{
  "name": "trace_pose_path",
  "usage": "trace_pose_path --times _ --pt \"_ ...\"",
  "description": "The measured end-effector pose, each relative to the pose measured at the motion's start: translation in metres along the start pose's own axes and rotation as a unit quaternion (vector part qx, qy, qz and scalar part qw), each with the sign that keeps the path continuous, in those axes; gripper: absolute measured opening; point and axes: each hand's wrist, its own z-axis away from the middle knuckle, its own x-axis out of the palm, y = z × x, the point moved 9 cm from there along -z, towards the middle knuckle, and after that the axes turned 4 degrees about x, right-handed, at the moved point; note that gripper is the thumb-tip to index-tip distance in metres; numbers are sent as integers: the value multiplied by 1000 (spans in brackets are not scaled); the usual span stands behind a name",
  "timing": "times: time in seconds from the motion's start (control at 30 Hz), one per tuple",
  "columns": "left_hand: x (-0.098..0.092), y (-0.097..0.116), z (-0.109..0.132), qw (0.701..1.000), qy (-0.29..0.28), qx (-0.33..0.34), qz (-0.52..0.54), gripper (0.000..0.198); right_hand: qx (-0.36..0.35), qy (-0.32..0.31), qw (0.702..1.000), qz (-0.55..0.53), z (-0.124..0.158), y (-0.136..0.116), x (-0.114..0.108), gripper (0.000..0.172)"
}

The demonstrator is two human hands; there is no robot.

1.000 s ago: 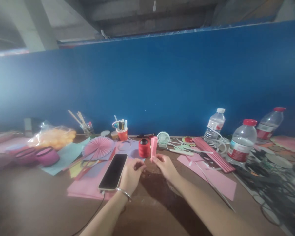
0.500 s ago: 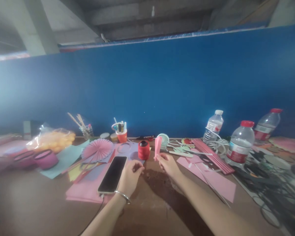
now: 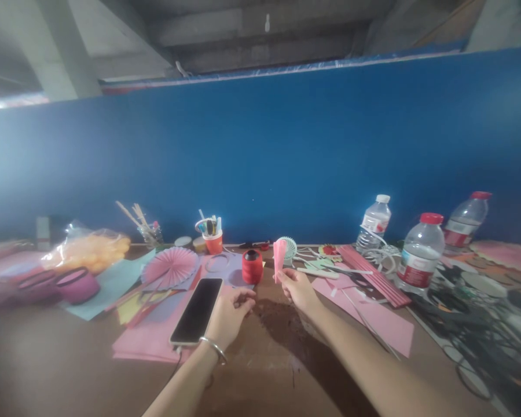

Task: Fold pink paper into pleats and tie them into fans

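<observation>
My right hand [image 3: 300,289] pinches a narrow folded strip of pink paper [image 3: 279,258], held upright above the table. To its left, my left hand [image 3: 231,313] hovers beside the phone, its fingers curled inward. Whether anything thin lies between those fingertips I cannot make out. A red spool of thread [image 3: 252,268] stands on the table just beyond the left fingertips. The black-screened phone [image 3: 197,311] lies on pink paper sheets [image 3: 145,343], with a cable plugged into its near end.
A pleated pink paper fan [image 3: 170,267] and a yellow-filled plastic bag [image 3: 91,249] lie left. An orange cup of pens [image 3: 213,243] stands behind. Rightward are a pleated red strip [image 3: 373,275], pink paper [image 3: 388,324], several bottles [image 3: 421,255] and tangled dark cables [image 3: 473,330].
The left fingers have loosened slightly from a tighter curl. My right hand keeps the pink paper nearly where it was. The whole view has shifted a little.
</observation>
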Motion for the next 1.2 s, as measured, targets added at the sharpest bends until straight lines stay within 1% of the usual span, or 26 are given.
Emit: trace_pose_path --times 0.13,0.3,0.37,0.43,0.6,0.67,0.8,0.93,1.07,1.2 --pt "0 4 0 1000 -19 9 -15 18 -11 0 1000 -1 2 -5 1 35" --pt "18 11 8 996 -89 13 -23 9 -24 -11 1000 2 6 -12 8 33" --pt "23 10 10 995 -100 7 -19 10 -30 -16 999 5 8 -16 12 32" --pt "24 11 11 996 -93 5 -12 12 -37 -21 999 7 10 -20 14 31" --pt "15 20 3 998 -41 2 41 22 -53 -27 998 27 11 -26 16 32" --pt "18 22 1 995 -42 -15 84 23 -64 -23 997 39 11 -29 16 31" --pt "39 15 2 976 -74 -89 185 25 -84 -16 995 54 13 -34 16 29" --pt "56 1 1 945 -78 -152 280 20 -86 -10 995 56 13 -32 16 28" --pt "61 -7 -2 916 -86 -177 350 18 -80 -3 995 53 11 -26 14 29" --pt "61 -10 -1 900 -90 -181 387 19 -81 2 996 48 12 -25 13 27"
